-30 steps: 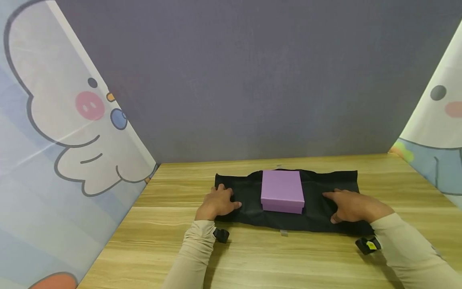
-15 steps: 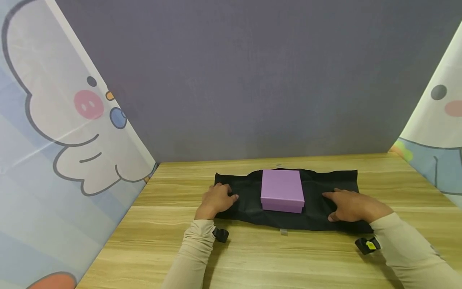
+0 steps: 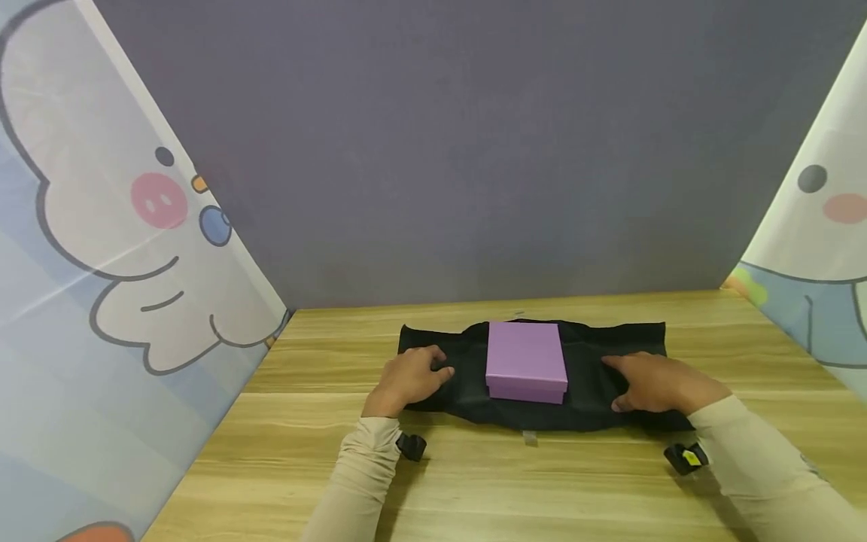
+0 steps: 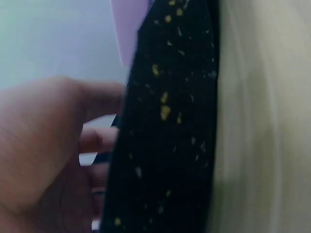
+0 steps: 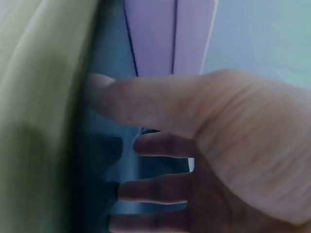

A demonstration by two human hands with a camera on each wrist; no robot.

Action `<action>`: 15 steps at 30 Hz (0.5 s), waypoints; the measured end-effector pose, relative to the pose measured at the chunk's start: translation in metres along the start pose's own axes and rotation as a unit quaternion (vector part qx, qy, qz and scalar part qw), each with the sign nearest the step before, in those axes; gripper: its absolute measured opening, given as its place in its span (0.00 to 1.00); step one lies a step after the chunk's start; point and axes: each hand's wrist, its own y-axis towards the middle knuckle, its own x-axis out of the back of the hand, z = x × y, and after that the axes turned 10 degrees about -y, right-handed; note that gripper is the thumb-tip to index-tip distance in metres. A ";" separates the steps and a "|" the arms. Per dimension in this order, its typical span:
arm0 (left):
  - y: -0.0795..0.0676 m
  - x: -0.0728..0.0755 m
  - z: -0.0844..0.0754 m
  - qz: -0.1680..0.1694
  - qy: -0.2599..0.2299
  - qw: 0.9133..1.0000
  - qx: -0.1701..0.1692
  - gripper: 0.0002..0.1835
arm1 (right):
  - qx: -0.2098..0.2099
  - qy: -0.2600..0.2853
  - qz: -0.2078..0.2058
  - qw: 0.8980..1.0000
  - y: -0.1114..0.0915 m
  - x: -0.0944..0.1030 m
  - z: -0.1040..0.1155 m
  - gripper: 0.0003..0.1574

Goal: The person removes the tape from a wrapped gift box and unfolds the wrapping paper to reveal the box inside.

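A lidded purple box (image 3: 525, 352) sits in the middle of a long black cloth (image 3: 588, 376), seen in the head view. My left hand (image 3: 411, 379) rests on the cloth's left end, thumb apart from the loosely bent fingers. In the left wrist view, the dark, speckled cloth (image 4: 165, 116) hides its fingertips. At the right end lies my right hand (image 3: 655, 382), thumb and index finger spread on the cloth. The right wrist view shows its thumb (image 5: 150, 99) and fingers extended over the cloth, with the box beyond. Neither hand touches the box.
The cloth lies on a wood-grain table (image 3: 474, 482). A grey panel (image 3: 460, 150) stands behind it, with cartoon-printed sheets (image 3: 88, 301) at both sides. Small pale tabs (image 3: 530, 437) show at the cloth's near and far edges. Each wrist wears a black band device (image 3: 411, 446).
The head view has shifted slightly. My left fingers and thumb have moved a little on the cloth; the right hand has barely shifted. The box keeps its place on the cloth.
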 end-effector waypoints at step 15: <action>0.018 0.039 -0.005 0.040 -0.015 0.998 -0.038 0.20 | 0.028 -0.032 -0.065 0.997 0.013 0.046 -0.010 0.37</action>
